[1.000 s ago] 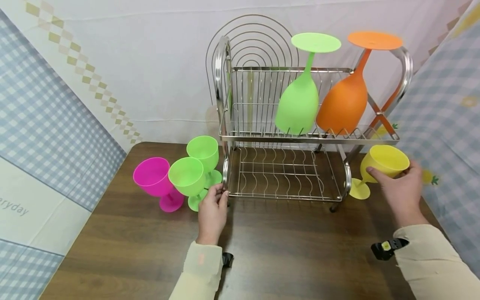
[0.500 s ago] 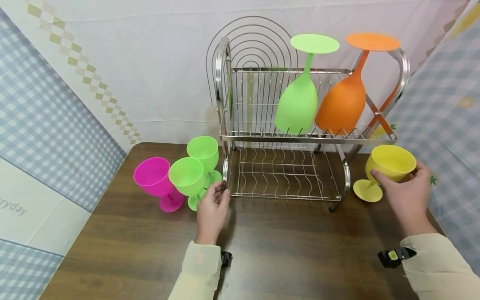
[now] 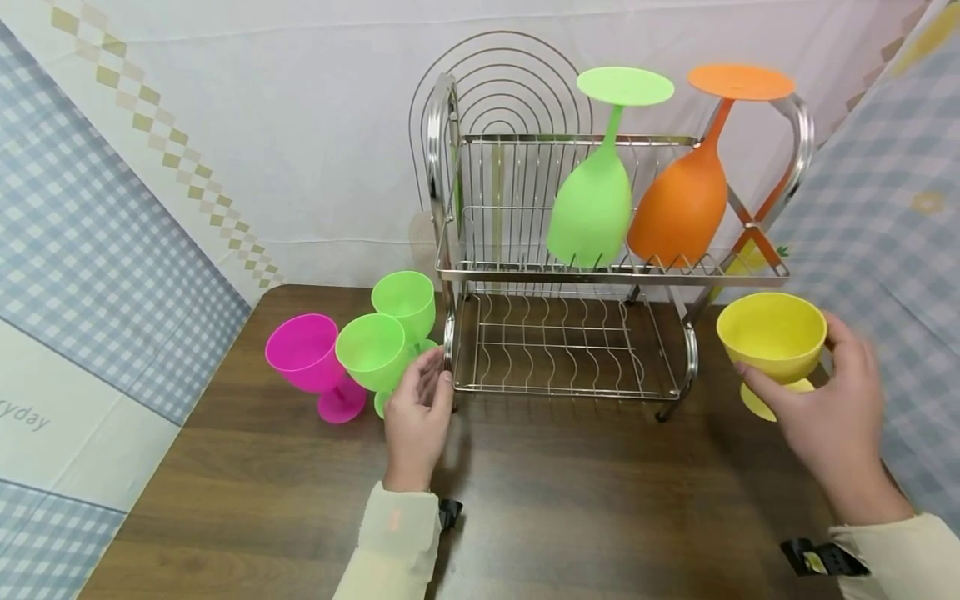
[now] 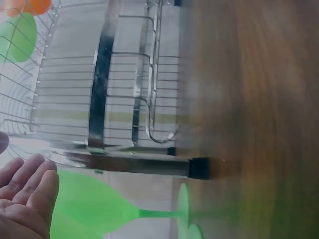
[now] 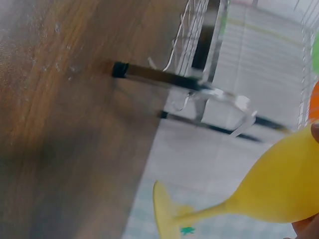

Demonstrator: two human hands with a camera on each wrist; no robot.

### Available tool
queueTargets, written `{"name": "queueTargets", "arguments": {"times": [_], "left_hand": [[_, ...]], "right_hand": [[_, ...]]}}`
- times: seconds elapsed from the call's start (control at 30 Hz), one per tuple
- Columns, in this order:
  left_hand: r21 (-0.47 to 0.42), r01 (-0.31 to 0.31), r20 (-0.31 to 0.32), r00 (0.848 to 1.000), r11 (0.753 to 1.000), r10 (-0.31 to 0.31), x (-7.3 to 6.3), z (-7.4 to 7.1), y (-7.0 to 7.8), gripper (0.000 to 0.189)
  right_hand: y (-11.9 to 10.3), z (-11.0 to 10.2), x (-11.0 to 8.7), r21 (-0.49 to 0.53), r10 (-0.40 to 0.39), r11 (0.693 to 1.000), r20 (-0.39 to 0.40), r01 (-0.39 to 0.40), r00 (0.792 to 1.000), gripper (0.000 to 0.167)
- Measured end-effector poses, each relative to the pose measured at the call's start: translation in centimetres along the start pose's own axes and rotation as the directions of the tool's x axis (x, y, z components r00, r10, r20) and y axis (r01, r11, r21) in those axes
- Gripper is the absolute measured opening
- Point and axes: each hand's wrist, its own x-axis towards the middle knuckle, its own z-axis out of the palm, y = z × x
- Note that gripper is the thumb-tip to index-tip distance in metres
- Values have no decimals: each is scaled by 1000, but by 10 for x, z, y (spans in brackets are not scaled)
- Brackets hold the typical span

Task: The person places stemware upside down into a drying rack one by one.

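Note:
My right hand [image 3: 832,417] grips a yellow goblet [image 3: 772,337] by its bowl, thumb on the near side. The goblet is upright, to the right of the steel dish rack [image 3: 615,277]; in the right wrist view its stem and foot [image 5: 162,209] show beside the table edge. My left hand [image 3: 416,417] is at the rack's front left leg, fingers fairly straight and holding nothing. Two green goblets, a nearer one [image 3: 372,350] and a farther one [image 3: 405,302], stand upright just left of the rack. The left hand partly hides their feet.
On the rack's upper tier, a green goblet [image 3: 592,212] and an orange goblet [image 3: 682,208] stand upside down and tilted. A magenta goblet [image 3: 303,354] stands at the table's left. Curtain cloth [image 3: 892,275] hangs along the right side.
The yellow goblet has moved in my right hand away from the rack, rightward and then nearer to me. My left hand's fingers have loosened from the rack's leg.

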Motion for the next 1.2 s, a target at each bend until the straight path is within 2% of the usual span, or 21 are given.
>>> {"name": "queueTargets", "arguments": {"times": [0.07, 0.17, 0.2, 0.27, 0.37, 0.43, 0.53, 0.7, 0.83, 0.93, 1.03, 1.2], "left_hand": [[-6, -21, 3, 1000, 1000, 21, 0, 1, 3, 35], [-16, -17, 37, 999, 1000, 18, -2, 2, 9, 34], [-32, -4, 61, 998, 999, 6, -4, 3, 11, 35], [-72, 63, 134, 990, 995, -53, -6, 5, 17, 35], [-152, 190, 274, 951, 970, -143, -12, 11, 26, 38], [-195, 266, 355, 916, 944, -185, -15, 16, 31, 40], [-235, 316, 436, 880, 919, -191, -20, 23, 35, 42], [-267, 360, 527, 831, 894, -178, -28, 33, 42, 47], [-252, 378, 587, 792, 891, -169, -35, 38, 47, 54], [-223, 382, 621, 764, 897, -171, -41, 43, 50, 61], [-173, 369, 652, 737, 913, -175, -48, 48, 54, 70], [-62, 364, 715, 666, 929, -213, -58, 56, 56, 81]], "right_hand": [[-6, -2, -5, -43, -114, 993, -2, 113, 994, 94], [-15, -4, -12, -77, -264, 961, 32, 265, 964, 91], [-19, -5, -15, -83, -299, 949, 54, 303, 953, 92], [-26, -5, -19, -93, -354, 927, 98, 363, 930, 93], [-37, -3, -26, -95, -443, 884, 143, 458, 885, 92], [-43, 0, -29, -88, -520, 839, 167, 537, 838, 98], [-51, 4, -34, -79, -602, 776, 203, 626, 772, 91], [-55, 11, -43, -57, -663, 708, 289, 704, 691, 74], [-59, 18, -55, -42, -694, 654, 364, 755, 622, 87], [-64, 25, -66, -43, -705, 621, 405, 783, 582, 92], [-69, 31, -77, -39, -711, 598, 436, 800, 552, 90], [-75, 41, -91, -4, -735, 561, 457, 828, 500, 83]]}}
